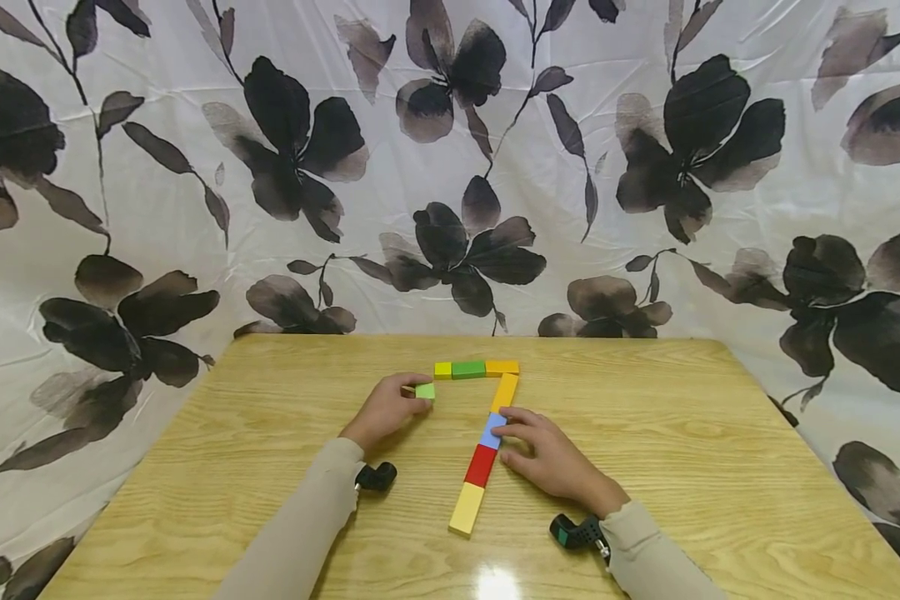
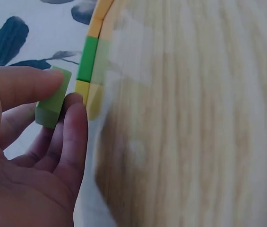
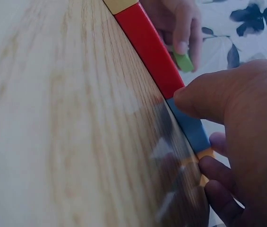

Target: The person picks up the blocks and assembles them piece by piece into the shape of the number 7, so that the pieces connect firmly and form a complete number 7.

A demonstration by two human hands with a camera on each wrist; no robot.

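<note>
My left hand [image 1: 386,408] pinches a small light green block [image 2: 53,101] between thumb and fingers, just left of a row of blocks. That row, along the back, holds a yellow block [image 1: 442,371], a green block [image 1: 468,369] and an orange block [image 1: 502,367]. From its right end a slanting line runs toward me: another orange block [image 1: 505,392], a blue block [image 1: 487,435], a red block [image 1: 480,466] and a pale yellow block [image 1: 466,508]. My right hand [image 1: 551,454] rests beside this line, fingers loosely bent, its fingertips at the blue block and thumb tip near the red-blue joint.
The blocks lie on a wooden table [image 1: 270,467] with light grain. Behind its far edge hangs a white cloth [image 1: 570,192] with dark flowers. A black wrist device [image 1: 576,531] is strapped at the right sleeve, another [image 1: 377,477] at the left.
</note>
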